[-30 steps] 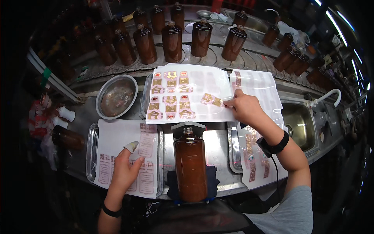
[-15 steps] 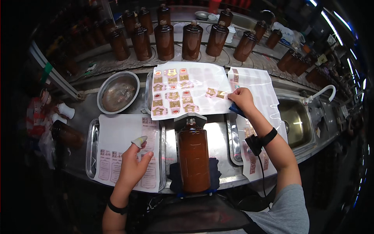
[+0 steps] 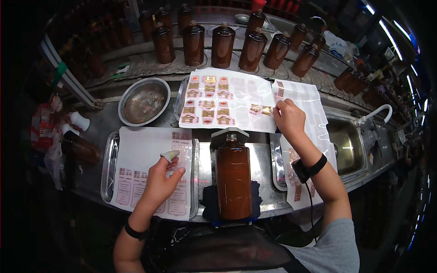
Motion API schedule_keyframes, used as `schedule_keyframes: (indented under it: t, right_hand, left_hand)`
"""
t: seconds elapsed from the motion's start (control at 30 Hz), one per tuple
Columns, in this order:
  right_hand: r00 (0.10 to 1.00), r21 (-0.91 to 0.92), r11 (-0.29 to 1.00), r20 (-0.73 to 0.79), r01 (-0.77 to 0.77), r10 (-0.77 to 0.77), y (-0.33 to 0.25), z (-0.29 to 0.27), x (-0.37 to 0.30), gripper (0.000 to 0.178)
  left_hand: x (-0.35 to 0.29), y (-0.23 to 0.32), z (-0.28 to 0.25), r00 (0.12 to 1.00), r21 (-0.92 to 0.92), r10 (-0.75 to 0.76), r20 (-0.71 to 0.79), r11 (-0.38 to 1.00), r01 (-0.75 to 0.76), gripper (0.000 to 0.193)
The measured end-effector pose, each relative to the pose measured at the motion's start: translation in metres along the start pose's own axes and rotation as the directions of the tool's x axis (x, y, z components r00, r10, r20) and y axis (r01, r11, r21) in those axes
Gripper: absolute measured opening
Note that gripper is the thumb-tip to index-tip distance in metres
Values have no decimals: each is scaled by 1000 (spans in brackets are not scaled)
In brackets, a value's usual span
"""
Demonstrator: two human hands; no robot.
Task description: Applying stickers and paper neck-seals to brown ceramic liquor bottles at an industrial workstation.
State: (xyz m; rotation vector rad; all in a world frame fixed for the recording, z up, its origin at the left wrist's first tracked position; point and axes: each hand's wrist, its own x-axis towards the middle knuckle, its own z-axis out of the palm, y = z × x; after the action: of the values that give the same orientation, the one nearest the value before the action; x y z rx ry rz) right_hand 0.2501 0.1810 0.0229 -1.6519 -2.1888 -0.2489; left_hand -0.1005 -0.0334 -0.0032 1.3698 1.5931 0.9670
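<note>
My right hand (image 3: 290,119) is at the right edge of a white sheet (image 3: 255,84) of gold and pink labels. Its thumb and fingers are pinched together beside a small gold label (image 3: 267,110); the fingertips hide anything between them. A white finger cot (image 3: 170,155) covers one fingertip of my left hand (image 3: 163,183). That hand hovers with fingers apart over a second sheet (image 3: 145,145), printed with reddish-brown labels, and holds nothing. Between my arms a brown glass bottle (image 3: 233,182), uncapped, leans back on a metal stand (image 3: 227,133) with dark cloth under it.
Brown bottles (image 3: 223,48) line a conveyor behind the sheets. A metal bowl (image 3: 144,102) stands at the back left, near a bottle lying on its side (image 3: 82,148). At right are another label sheet (image 3: 302,98), a sink (image 3: 346,141) and a white faucet (image 3: 375,111).
The whole view has shifted slightly. My right hand remains pinched by the gold label, its fingers a little more curled. The conveyor's bottles appear farther right. My left hand stays open.
</note>
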Motion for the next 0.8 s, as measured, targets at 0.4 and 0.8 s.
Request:
schedule_keyframes:
  t: [0.4, 0.8]
  right_hand:
    - [923, 193, 928, 286, -318, 257, 130, 13, 22, 22]
    - [891, -30, 952, 345, -303, 294, 106, 30, 11, 21]
  left_hand:
    - [-15, -1, -3, 996, -92, -76, -50, 993, 71, 47]
    - [-16, 3, -3, 994, -106, -102, -45, 990, 97, 43]
